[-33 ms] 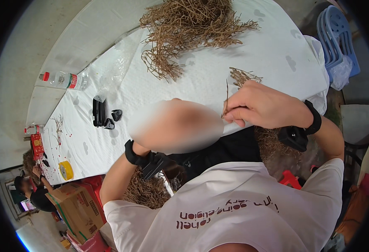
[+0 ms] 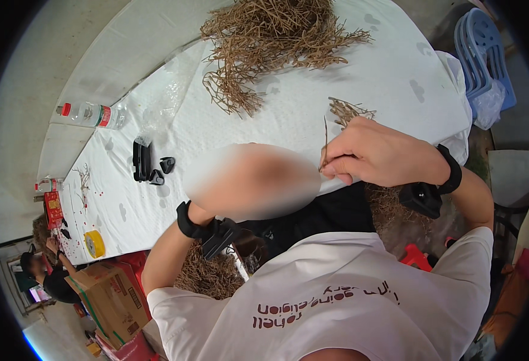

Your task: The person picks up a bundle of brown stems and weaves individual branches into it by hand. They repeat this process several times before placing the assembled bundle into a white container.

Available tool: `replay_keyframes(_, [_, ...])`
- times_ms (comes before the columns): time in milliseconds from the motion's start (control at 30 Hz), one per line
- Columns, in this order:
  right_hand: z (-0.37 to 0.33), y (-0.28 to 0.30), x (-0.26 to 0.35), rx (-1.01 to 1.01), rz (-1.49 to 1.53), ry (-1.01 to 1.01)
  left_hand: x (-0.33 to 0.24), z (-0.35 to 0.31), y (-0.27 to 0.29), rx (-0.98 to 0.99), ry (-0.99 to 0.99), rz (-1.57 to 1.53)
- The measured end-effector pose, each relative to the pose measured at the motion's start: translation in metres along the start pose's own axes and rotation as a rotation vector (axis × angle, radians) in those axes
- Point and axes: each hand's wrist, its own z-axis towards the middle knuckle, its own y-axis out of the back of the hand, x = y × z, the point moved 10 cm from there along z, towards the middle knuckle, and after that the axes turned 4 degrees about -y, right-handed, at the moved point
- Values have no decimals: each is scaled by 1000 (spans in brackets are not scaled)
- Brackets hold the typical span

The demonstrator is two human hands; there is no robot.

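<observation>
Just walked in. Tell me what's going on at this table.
A person sits or stands at a white-covered table, pinching a thin brown twig between the fingers and thumb of the right hand. The left hand is beside it but blurred, so what it holds can't be told. A small bunch of twigs lies just beyond the right hand, and a large tangled heap lies farther across the table.

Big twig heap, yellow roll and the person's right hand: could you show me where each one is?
Big twig heap (image 2: 282, 37): head view, on the middle of its tangled stems.
Yellow roll (image 2: 99, 243): head view, on its yellow outer surface.
Right hand (image 2: 377, 150): head view, on the back of the hand.
</observation>
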Motion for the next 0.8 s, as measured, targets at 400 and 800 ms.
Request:
replay_keyframes(400, [-26, 98, -47, -578, 379, 33, 23, -56, 60, -340, 343, -153])
replay_keyframes(800, [-5, 60, -45, -409, 576, -155, -44, 8, 70, -594, -62, 181])
